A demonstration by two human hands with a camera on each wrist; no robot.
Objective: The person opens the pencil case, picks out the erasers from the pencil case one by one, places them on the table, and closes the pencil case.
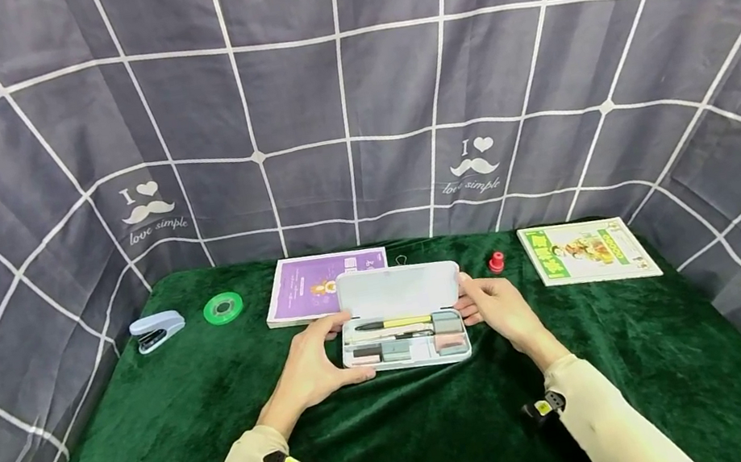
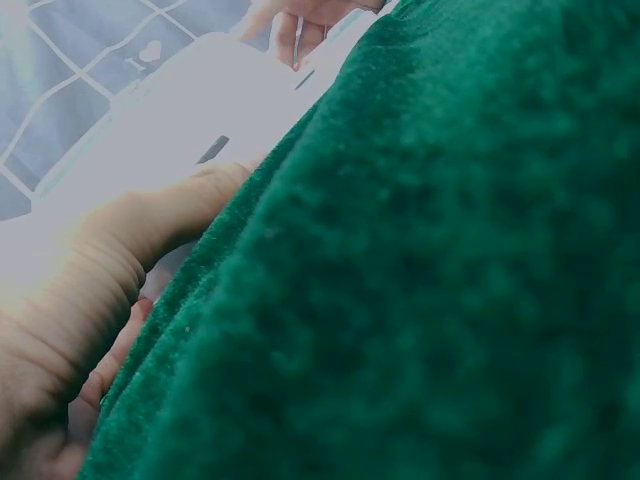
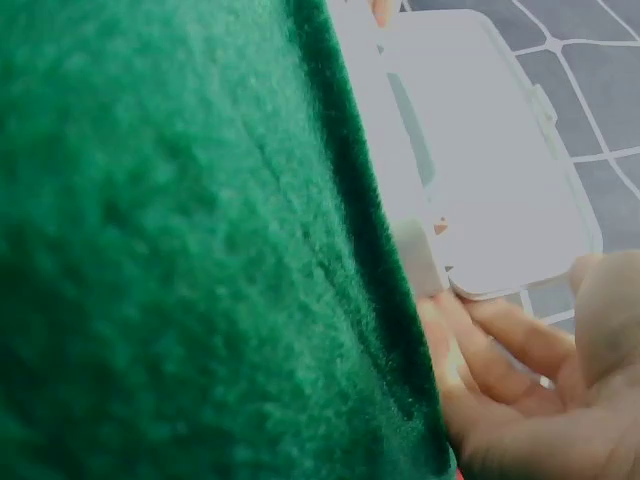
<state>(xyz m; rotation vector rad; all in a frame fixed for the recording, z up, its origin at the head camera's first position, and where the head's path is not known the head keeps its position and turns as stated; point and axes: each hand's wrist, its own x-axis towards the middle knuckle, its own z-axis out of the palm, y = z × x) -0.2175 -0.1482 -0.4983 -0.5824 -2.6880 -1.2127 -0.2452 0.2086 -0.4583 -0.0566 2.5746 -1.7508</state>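
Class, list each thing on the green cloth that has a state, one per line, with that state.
pencil case: lid open, items inside
left hand: holds case's left end
right hand: holds case's right end
purple book: closed, flat
green book: closed, flat
stapler: closed

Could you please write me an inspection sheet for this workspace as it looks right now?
Surface: green velvet cloth covers the table, with soft folds.
Job's things: pencil case lies open at the centre, lid raised; inside are a yellow pen and small blocks, perhaps erasers.
Clutter: stapler and green tape roll far left; purple booklet behind the case; red stamp-like piece; green picture book to the right.
Hands: left hand holds the case's left end; right hand holds its right end by the lid.
Cables: nothing seen.
Surroundings: grey checked fabric backdrop on three sides.
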